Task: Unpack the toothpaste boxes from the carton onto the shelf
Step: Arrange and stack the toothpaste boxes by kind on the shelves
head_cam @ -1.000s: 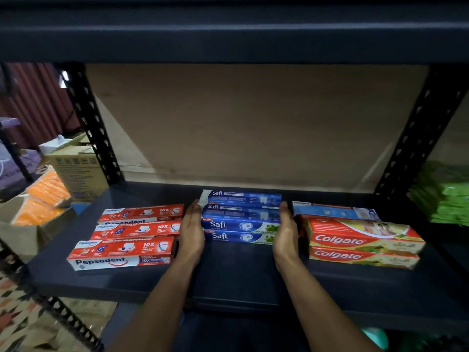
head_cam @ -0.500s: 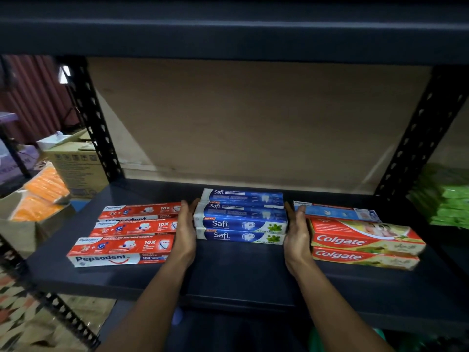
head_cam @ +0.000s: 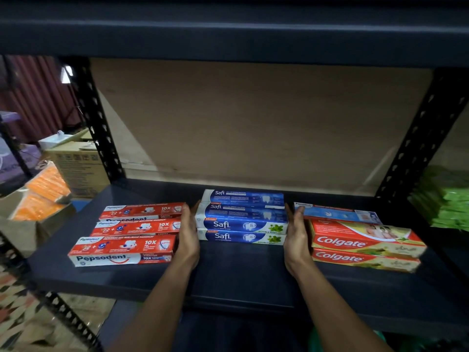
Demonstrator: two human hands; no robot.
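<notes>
Blue Safi toothpaste boxes point(head_cam: 243, 222) lie stacked in the middle of the dark shelf point(head_cam: 241, 270). My left hand point(head_cam: 187, 235) rests flat against the stack's left ends, fingers straight. My right hand point(head_cam: 295, 235) lies flat against its right ends in the same way. Three red Pepsodent boxes point(head_cam: 132, 232) lie in a row to the left. Two red Colgate boxes point(head_cam: 365, 242) are stacked to the right, with a light blue box point(head_cam: 335, 212) behind them. No carton of toothpaste shows in this view.
The upper shelf board point(head_cam: 228, 31) hangs low overhead. Perforated black posts point(head_cam: 101, 128) stand at both rear corners. A brown carton point(head_cam: 76, 168) and an open box of orange packs point(head_cam: 43, 196) sit left of the rack; green packs point(head_cam: 446, 201) lie right.
Both hands slid a little further back along the ends of the Safi stack, and the boxes now sit more squarely aligned. The other boxes have not moved.
</notes>
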